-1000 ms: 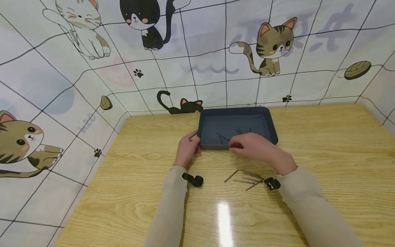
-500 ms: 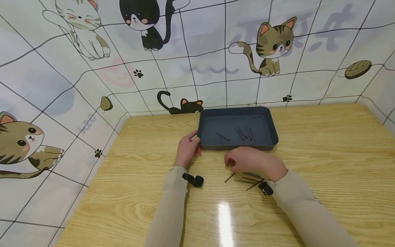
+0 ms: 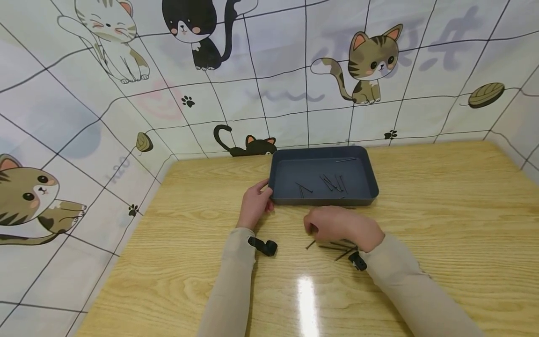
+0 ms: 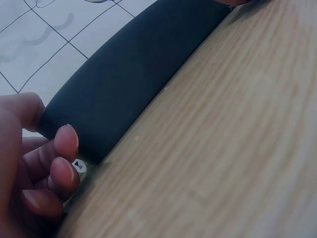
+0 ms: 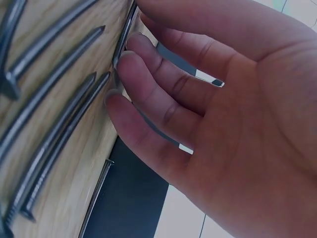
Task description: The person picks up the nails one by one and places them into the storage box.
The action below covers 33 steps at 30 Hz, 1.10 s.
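Observation:
A shallow dark blue tray (image 3: 320, 201) stands against the back wall with several nails (image 3: 331, 182) lying in it. My left hand (image 3: 253, 203) holds its front left corner; in the left wrist view, bent fingers (image 4: 67, 144) sit against the tray's end. My right hand (image 3: 337, 225) is over the loose nails (image 3: 334, 248) on the table, in front of the tray. The right wrist view shows its fingers (image 5: 141, 84) loosely bent, the fingertips right at one nail (image 5: 124, 37), with other nails beside them.
Another nail (image 3: 347, 208) lies on the wooden table (image 3: 189, 262) along the tray's front wall. A wall covering (image 3: 286, 103) printed with cats and grid lines rises behind the table and along its left side. Both wrists wear small black cameras (image 3: 264, 246).
My right hand has moved from above the tray's front edge back toward me and down to the loose nails. My left hand has stayed at the tray's corner.

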Available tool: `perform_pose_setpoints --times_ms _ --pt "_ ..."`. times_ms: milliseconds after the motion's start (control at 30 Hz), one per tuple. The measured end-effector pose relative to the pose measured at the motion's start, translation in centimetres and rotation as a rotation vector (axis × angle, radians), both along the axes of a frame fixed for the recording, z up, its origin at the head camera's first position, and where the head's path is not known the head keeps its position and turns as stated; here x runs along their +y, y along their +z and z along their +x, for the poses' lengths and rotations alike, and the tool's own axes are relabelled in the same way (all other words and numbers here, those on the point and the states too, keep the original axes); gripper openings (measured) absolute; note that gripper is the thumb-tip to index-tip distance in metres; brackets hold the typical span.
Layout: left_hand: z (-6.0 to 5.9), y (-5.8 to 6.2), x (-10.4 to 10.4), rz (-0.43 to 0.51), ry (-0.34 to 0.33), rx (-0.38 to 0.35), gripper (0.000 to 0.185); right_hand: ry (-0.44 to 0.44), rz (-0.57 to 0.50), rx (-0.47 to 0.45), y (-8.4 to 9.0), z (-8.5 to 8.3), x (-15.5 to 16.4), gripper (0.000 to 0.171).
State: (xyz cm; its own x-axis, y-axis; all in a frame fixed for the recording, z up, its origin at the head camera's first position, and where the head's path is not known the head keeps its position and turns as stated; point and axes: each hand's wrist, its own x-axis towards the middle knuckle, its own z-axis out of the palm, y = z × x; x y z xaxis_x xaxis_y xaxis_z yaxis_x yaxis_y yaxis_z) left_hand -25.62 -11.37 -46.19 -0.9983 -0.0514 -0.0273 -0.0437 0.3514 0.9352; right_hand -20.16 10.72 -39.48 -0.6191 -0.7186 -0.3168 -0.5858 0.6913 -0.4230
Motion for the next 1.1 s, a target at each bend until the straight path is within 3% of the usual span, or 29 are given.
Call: perform_pose_setpoints --times_ms 767,1100 --pt "-0.06 -0.08 -0.09 0.007 -0.001 0.004 0.044 -0.048 0.049 0.034 -0.31 0.21 -0.37 0.020" --pt "-0.03 -0.11 -0.01 0.012 -0.005 0.005 0.043 -0.024 -0.028 0.050 0.06 -0.19 0.24 0.012"
